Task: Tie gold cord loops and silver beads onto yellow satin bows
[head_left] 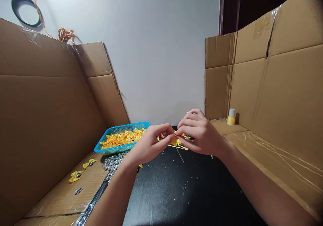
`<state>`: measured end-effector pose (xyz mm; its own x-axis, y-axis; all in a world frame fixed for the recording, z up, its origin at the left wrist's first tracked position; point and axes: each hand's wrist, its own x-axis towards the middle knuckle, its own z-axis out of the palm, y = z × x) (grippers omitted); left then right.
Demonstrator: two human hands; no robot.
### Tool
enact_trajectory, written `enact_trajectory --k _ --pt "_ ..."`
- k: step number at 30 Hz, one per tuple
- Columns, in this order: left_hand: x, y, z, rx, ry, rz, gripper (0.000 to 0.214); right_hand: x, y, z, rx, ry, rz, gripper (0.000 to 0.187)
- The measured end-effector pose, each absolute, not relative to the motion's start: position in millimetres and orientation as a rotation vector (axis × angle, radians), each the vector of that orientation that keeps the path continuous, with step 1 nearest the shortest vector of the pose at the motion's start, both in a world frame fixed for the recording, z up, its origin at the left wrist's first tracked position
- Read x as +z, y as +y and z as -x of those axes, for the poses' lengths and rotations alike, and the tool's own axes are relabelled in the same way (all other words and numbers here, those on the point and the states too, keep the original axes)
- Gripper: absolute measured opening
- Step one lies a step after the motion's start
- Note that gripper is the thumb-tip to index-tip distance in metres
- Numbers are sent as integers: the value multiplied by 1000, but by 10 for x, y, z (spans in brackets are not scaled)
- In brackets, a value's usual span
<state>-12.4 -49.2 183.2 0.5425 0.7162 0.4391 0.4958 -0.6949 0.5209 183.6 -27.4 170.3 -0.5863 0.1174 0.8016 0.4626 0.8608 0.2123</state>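
My left hand point(155, 141) and my right hand point(198, 132) meet at the fingertips over the far part of the black tabletop point(189, 192). Both are closed in a pinch on a small piece of yellow ribbon point(177, 141), mostly covered by the fingers. Cut yellow strands lie just behind and under it. Left of my left hand stands a blue plastic basket point(96, 148) heaped with yellow ribbon bows point(121, 138). A pile of shiny silver beads point(113, 162) lies in front of the basket, partly behind my left forearm.
Two yellow bows with silver beads point(75, 176) and a loose silver piece point(78, 191) lie on cardboard at left. A spool of yellow thread point(231, 117) stands at right, near long loose strands point(280, 152). Tall cardboard walls point(282, 84) flank both sides; a pale wall point(161, 58) rises behind.
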Motion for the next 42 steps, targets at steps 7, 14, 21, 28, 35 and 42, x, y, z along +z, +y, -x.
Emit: enact_trajectory --k 7,14,21,28,35,42 --pt "1819 -446 147 917 1060 -2452 20 1673 -229 -1797 -378 -2103 399 10" --pt "1806 -429 147 948 1059 -2482 17 1721 -256 -1851 -362 -2082 413 10" --pt "1799 -451 123 931 1062 -2479 21 1663 -212 -1833 -533 -2162 432 11" --pt "1805 -444 121 919 1072 -2475 22 1654 -211 -1804 -553 -2132 429 11" --pt "1819 -424 134 908 1041 -2460 21 1606 -173 -1756 -482 -2017 384 9" --pt "1799 -386 148 893 1052 -2402 22 1569 -148 -1725 -524 -2007 406 11"
